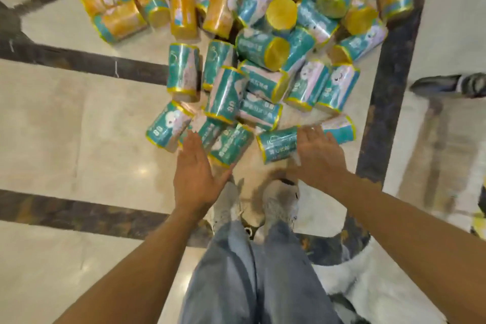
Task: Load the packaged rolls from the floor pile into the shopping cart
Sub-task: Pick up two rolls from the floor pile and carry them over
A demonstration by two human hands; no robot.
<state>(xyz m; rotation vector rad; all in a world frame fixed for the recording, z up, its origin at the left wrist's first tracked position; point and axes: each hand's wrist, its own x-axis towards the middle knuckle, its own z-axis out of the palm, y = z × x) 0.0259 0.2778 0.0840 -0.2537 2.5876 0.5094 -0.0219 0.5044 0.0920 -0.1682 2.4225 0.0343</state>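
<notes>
Beige polished stone floor (pixel 65 139) with dark inlay bands carries the pile of teal-and-yellow plastic-wrapped cylindrical rolls (pixel 263 47), spreading toward 12 o'clock. Left hand (pixel 194 173): fingers straight, holding nothing, nearest teal roll (pixel 231 144) at its 2 o'clock. Right hand (pixel 318 155): fingers straight, holding nothing, second teal roll (pixel 278 143) just beside it at 9 o'clock.

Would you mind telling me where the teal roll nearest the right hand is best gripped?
Likely around its curved middle, from above: the teal roll lies on its side, ends left and right, the right hand at one end.
</notes>
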